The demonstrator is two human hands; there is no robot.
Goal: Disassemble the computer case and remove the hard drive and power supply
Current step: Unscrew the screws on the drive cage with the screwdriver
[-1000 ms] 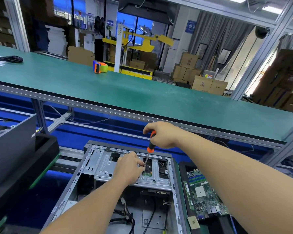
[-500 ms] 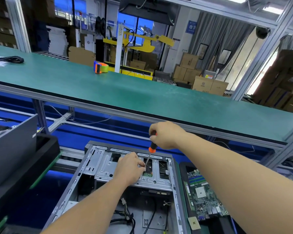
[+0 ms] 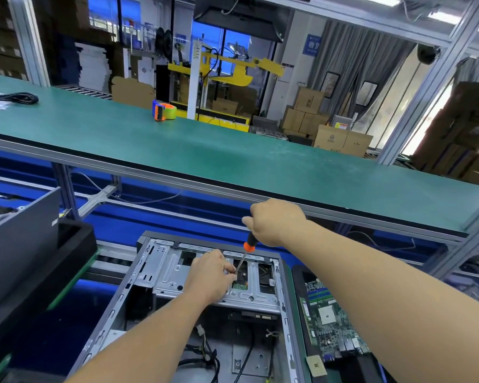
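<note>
Cables (image 3: 205, 355) lie loose on the floor of the open computer case (image 3: 150, 272), nearest the camera, with a removed motherboard (image 3: 329, 322) resting just beside the case on its right. Further in, a metal drive cage (image 3: 172, 272) spans the far end of the case; through one of its openings a green circuit board shows, part of the hard drive (image 3: 239, 285) sitting underneath. The left hand (image 3: 209, 275) rests on the cage, its fingers curled and pinching the thin shaft of the screwdriver (image 3: 245, 255) close to the tip. Above it the right hand (image 3: 277, 221) is closed in a fist round the handle, whose orange-and-black lower end pokes out below the fingers; the tool slants down and leftward into the cage opening. A dark side panel (image 3: 20, 244) leans to the left of the case. Beyond the hands runs a long green workbench (image 3: 233, 150), carrying an orange and green tape dispenser (image 3: 163, 110) and, at its far left, a coiled black cord (image 3: 14, 97). Cardboard boxes (image 3: 340, 138) stand stacked behind the bench.
</note>
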